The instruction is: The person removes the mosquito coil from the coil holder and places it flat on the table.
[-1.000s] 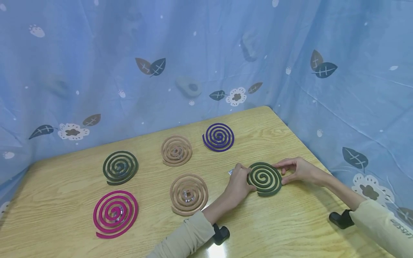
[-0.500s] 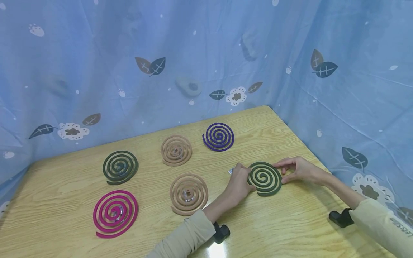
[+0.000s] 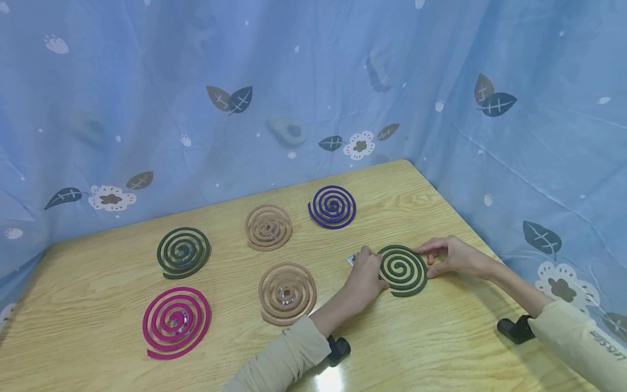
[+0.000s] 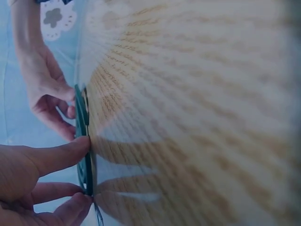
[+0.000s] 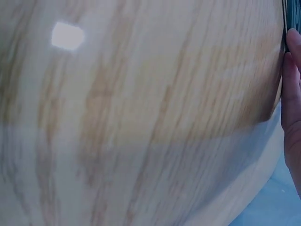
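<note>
1. Beige sleeves [image 3: 276, 359], nearest the camera, are cut off by the frame.
2. A magenta mosquito coil [image 3: 176, 317] and a tan mosquito coil [image 3: 286, 284] lie over metal stands, partly hidden.
3. The left hand [image 3: 363, 283] and right hand [image 3: 453, 257] each hold a narrow, pinching grip on opposite edges of a round green mosquito coil [image 3: 399, 267], right on the tabletop [image 3: 441, 337]; its outer end points left on the near side.
4. Fingers cover its left rim; a metal piece [image 3: 351, 259] is half-hidden alongside.
5. Farther: another green coil [image 3: 183, 251], a second tan coil [image 3: 268, 227], a purple coil [image 3: 333, 206], a blue curtain [image 3: 294, 71].
</note>
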Motion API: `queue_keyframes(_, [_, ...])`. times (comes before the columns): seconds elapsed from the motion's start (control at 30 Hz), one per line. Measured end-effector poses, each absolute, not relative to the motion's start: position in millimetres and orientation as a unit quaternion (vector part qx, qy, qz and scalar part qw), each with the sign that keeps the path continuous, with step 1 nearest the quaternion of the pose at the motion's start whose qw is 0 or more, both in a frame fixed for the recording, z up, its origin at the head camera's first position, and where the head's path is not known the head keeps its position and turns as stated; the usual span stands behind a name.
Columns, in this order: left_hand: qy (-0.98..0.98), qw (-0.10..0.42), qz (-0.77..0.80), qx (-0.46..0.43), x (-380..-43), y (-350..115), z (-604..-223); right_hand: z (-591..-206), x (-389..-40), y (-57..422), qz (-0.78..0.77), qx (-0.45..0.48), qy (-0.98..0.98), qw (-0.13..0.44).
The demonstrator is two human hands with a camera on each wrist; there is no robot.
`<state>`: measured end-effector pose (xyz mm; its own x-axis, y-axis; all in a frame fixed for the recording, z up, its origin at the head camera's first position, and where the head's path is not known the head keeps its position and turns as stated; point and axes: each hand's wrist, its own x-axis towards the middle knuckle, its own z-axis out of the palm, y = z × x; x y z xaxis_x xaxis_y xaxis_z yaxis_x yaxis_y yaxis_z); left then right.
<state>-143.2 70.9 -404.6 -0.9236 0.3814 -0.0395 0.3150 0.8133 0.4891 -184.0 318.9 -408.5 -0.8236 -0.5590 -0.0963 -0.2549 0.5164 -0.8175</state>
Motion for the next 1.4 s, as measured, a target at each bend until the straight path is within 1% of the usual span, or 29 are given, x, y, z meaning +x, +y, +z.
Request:
queue_keyframes(0.2, [0.942,0.08,0.277,0.173,-136.3,71.2,-407.9,-401.3,-177.8,322.9,-0.411,-0.24,0.858,0.194])
queue_keyframes(0.3, [0.931,0.072,0.307,0.186,-131.1,66.9,-407.3,-395.6,-172.2,327.8,-0.43,-0.24,0.851,0.182])
queue_keyframes(0.37, [0.92,0.057,0.329,0.207,-129.5,61.1,-403.9,-390.6,-169.2,331.3,-0.452,-0.234,0.845,0.162])
queue_keyframes(0.43, [0.898,0.043,0.374,0.229,-131.0,53.1,-398.3,-386.1,-168.8,333.5,-0.48,-0.231,0.834,0.143])
queue_keyframes(0.53, [0.839,0.048,0.489,0.234,-138.5,38.4,-389.6,-381.1,-172.3,331.1,-0.513,-0.226,0.819,0.121])
queue_keyframes(0.63, [0.776,0.049,0.593,0.208,-149.4,23.7,-384.3,-380.5,-179.8,321.5,-0.53,-0.221,0.812,0.109])
queue_keyframes(0.7, [0.758,0.04,0.622,0.192,-156.6,15.2,-382.2,-382.0,-185.3,313.4,-0.541,-0.209,0.808,0.106])
queue_keyframes(0.83, [0.756,0.015,0.631,0.175,-170.9,3.4,-378.4,-385.5,-197.3,299.4,-0.558,-0.196,0.8,0.104])
queue_keyframes(1.03, [0.783,-0.011,0.602,0.156,-192.8,-8.4,-372.1,-386.3,-216.8,280.4,-0.574,-0.201,0.784,0.122])
queue_keyframes(1.2, [0.795,-0.016,0.588,0.147,-210.1,-17.3,-370.6,-382.9,-230.5,265.6,-0.584,-0.197,0.775,0.137])
queue_keyframes(1.4, [0.785,-0.011,0.604,0.139,-229.0,-26.1,-374.8,-380.8,-250.2,250.8,-0.62,-0.202,0.74,0.165])
